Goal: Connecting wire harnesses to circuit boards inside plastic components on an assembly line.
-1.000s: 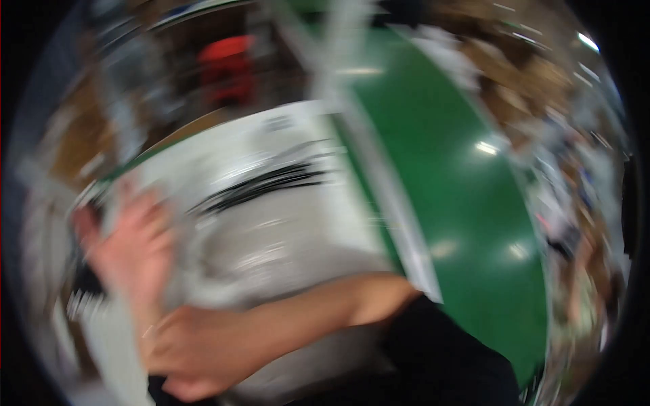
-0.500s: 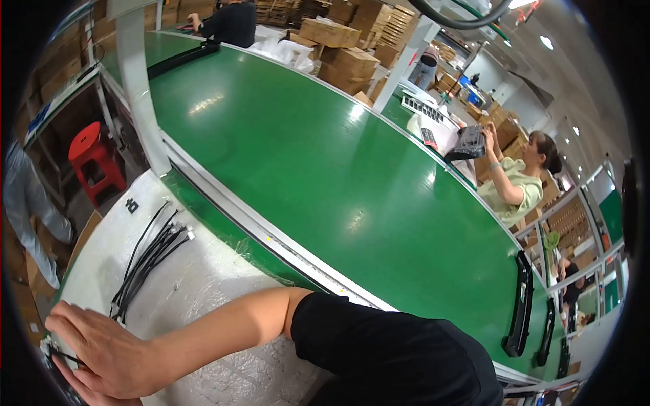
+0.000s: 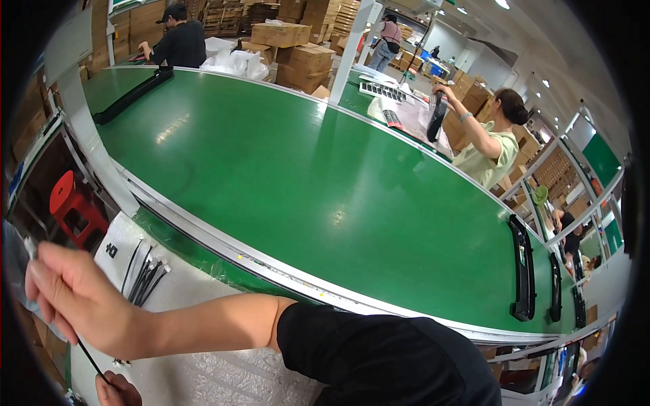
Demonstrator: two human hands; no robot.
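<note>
My right hand point(image 3: 84, 298), reaching in from a black sleeve, is raised at the left with its fingers pinched on a thin black cable point(image 3: 92, 361). A small pale end point(image 3: 29, 247) sticks up past the fingertips. Lower down, my left hand point(image 3: 118, 390) is partly cut off by the bottom edge; its fingers close on the same cable, which runs taut between both hands. Beside my right forearm, several black cables with white connectors point(image 3: 145, 276) lie in a bunch on a white, plastic-covered worktop point(image 3: 223, 372). A small black piece point(image 3: 110, 250) is near its far corner.
A wide green conveyor belt point(image 3: 271, 169) with a metal rail borders the worktop. Long black bars lie on it at the right point(image 3: 523, 271) and far left point(image 3: 135, 93). A red stool point(image 3: 71, 203) stands beyond a white post point(image 3: 95, 142). Across the belt, a co-worker point(image 3: 487, 149) handles a black part.
My right hand has risen from the worktop, drawing the cable up. My left hand has come into view below. The view has shifted, and the co-worker has turned the black part.
</note>
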